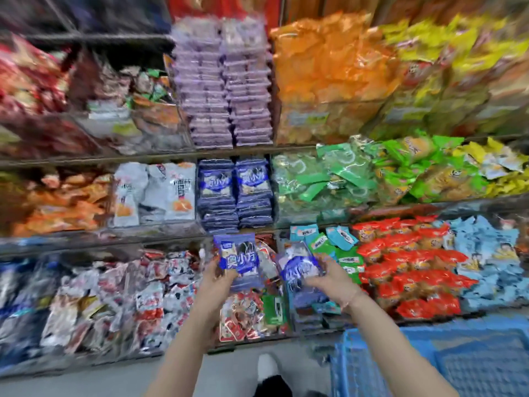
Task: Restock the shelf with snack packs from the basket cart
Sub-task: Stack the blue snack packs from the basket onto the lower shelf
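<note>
My left hand [219,277] grips a stack of blue snack packs [237,255], held upright in front of the lower shelf. My right hand [329,277] holds another bunch of the same blue packs [299,267], tilted to the right. Both hands are just below the middle shelf [160,234], where two stacks of matching blue packs [236,193] stand side by side. The blue basket cart [429,365] is at the bottom right, below my right arm.
Shelves full of snack bags surround the spot: purple packs [226,87] above, green bags [329,179] to the right, white bags [154,193] to the left, red packs [409,265] at lower right. My shoe [267,365] stands on the grey floor.
</note>
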